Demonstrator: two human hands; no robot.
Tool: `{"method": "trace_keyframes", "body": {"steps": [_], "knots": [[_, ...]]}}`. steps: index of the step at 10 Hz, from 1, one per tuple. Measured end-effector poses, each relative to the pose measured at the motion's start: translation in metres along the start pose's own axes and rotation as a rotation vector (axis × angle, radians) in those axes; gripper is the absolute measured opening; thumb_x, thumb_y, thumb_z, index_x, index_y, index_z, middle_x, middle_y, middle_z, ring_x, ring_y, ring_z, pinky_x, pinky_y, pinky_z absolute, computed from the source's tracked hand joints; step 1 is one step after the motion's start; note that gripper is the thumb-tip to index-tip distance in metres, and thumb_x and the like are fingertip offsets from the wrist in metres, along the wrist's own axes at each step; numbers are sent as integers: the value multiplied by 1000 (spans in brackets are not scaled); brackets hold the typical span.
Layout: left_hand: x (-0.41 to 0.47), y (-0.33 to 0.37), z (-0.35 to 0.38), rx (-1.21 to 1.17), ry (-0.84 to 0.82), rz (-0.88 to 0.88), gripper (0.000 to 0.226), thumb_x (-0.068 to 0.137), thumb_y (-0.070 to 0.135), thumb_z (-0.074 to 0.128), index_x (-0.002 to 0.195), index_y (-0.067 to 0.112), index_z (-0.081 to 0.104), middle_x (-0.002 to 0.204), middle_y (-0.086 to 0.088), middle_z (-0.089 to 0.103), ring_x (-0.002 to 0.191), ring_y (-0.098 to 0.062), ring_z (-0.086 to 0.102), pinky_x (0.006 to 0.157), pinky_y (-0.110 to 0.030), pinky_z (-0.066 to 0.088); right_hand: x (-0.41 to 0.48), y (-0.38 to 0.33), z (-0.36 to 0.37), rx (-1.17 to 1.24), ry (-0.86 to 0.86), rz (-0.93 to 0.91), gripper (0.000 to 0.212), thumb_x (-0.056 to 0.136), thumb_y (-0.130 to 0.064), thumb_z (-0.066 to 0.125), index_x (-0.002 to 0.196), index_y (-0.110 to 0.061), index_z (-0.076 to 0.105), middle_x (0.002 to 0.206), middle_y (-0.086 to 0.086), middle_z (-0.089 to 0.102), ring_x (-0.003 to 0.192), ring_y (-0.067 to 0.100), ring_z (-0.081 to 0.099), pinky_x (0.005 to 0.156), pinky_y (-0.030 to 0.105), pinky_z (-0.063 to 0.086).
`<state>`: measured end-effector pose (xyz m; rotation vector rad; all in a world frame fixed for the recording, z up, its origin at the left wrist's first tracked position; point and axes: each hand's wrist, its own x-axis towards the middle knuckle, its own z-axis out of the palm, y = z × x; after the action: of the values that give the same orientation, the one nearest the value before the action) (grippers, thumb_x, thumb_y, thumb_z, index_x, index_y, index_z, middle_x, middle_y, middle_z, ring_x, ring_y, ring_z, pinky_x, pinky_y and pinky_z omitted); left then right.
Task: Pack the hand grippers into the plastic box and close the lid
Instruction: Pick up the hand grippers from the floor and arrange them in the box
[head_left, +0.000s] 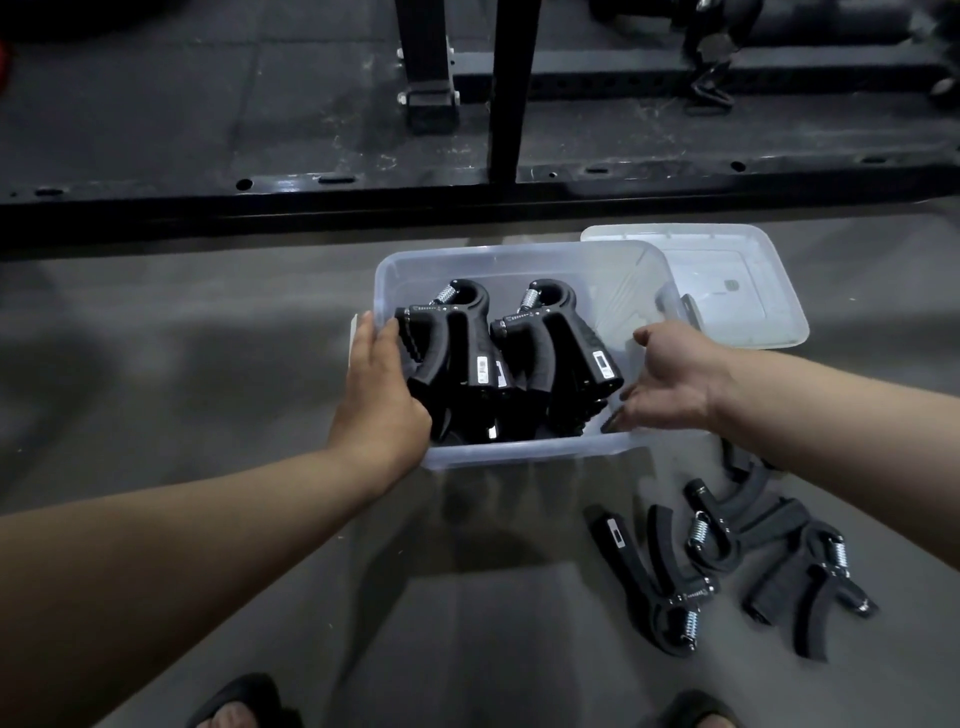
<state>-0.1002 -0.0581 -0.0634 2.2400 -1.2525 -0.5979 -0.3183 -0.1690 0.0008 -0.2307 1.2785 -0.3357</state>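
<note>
A person packs hand grippers into a clear plastic box (519, 457) on the floor (208, 338). The left hand (376, 395) presses flat, fingers together, against the packed grippers (467, 353); the right hand (670, 384), fingers loosely spread and empty, hovers at the box's right side. More grippers (727, 566) lie near right; the lid (727, 280) waits far right. Best keep the rows upright and tight, leaving room for the rest

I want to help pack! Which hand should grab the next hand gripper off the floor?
The right hand. The loose hand grippers lie on the floor on its side, just below that forearm. The left hand is across the plastic box, pressed against the packed ones.
</note>
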Motion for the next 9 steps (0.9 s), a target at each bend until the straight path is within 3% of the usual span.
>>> {"method": "trace_keyframes", "body": {"steps": [1, 2, 3, 4, 5, 6, 7, 8, 9], "knots": [[-1, 1, 0, -1, 5, -2, 84, 78, -5, 40, 153, 24, 15, 162, 6, -5, 147, -7, -3, 106, -17, 4, 18, -5, -2, 160, 18, 97, 67, 97, -57, 29, 126, 4, 39, 133, 34, 43, 112, 47, 53, 74, 67, 49], [-1, 1, -1, -7, 5, -3, 85, 77, -6, 40, 153, 24, 15, 162, 7, -5, 147, -7, -4, 107, -18, 4, 26, -5, -4, 241, 53, 115, 80, 91, -61, 37, 137, 4, 34, 139, 38, 31, 116, 54, 49, 85, 69, 47], [-2, 1, -1, -10, 1, -2, 85, 78, -6, 41, 153, 23, 15, 162, 6, -5, 147, -7, -4, 106, -17, 4, 13, 3, -4, 285, 0, 46, 63, 100, -52, 31, 139, -2, 31, 128, 47, 33, 120, 59, 45, 90, 68, 45], [-2, 2, -2, -17, 0, -2, 84, 79, -6, 41, 153, 22, 15, 162, 5, -5, 147, -7, -5, 107, -17, 2, -7, 6, -1, 226, 61, -55, 47, 107, -28, 18, 149, -9, 29, 113, 32, 42, 112, 51, 47, 79, 66, 42], [-2, 2, -2, -9, -2, 1, 84, 79, -6, 41, 153, 21, 15, 162, 4, -5, 147, -7, -5, 108, -17, 2, -29, 8, 4, 88, 163, -249, 45, 103, -12, 25, 144, -21, 41, 121, 18, 47, 107, 34, 52, 82, 53, 48], [-1, 1, -1, -12, 3, 1, 82, 80, -5, 41, 153, 22, 15, 162, 5, -5, 147, -7, -4, 107, -16, 2, -41, 9, 13, -368, 24, -569, 11, 73, 0, 46, 79, -5, 55, 86, 12, 48, 72, 25, 46, 65, 30, 39], [-2, 2, -2, -13, -1, -6, 81, 81, -5, 41, 153, 21, 15, 162, 5, -5, 148, -8, -3, 106, -17, 4, -33, -6, 21, -1674, -199, -1143, 42, 70, -22, 60, 112, -19, 62, 121, -1, 54, 114, 17, 51, 95, 34, 37], [-1, 2, -2, -12, 9, 5, 82, 79, -6, 41, 153, 21, 17, 162, 4, -3, 148, -9, -3, 108, -17, 4, -2, -13, 28, -2556, -123, -1167, 57, 71, -44, 63, 125, -28, 57, 133, -8, 49, 129, 16, 40, 107, 41, 24], [0, 1, -1, -12, 15, 14, 82, 78, -5, 40, 152, 23, 18, 162, 4, -2, 148, -8, -3, 107, -17, 3, 27, 0, 30, -2652, -136, -1298, 30, 67, -29, 63, 96, -22, 65, 104, -5, 62, 111, 22, 54, 97, 43, 31]]}}
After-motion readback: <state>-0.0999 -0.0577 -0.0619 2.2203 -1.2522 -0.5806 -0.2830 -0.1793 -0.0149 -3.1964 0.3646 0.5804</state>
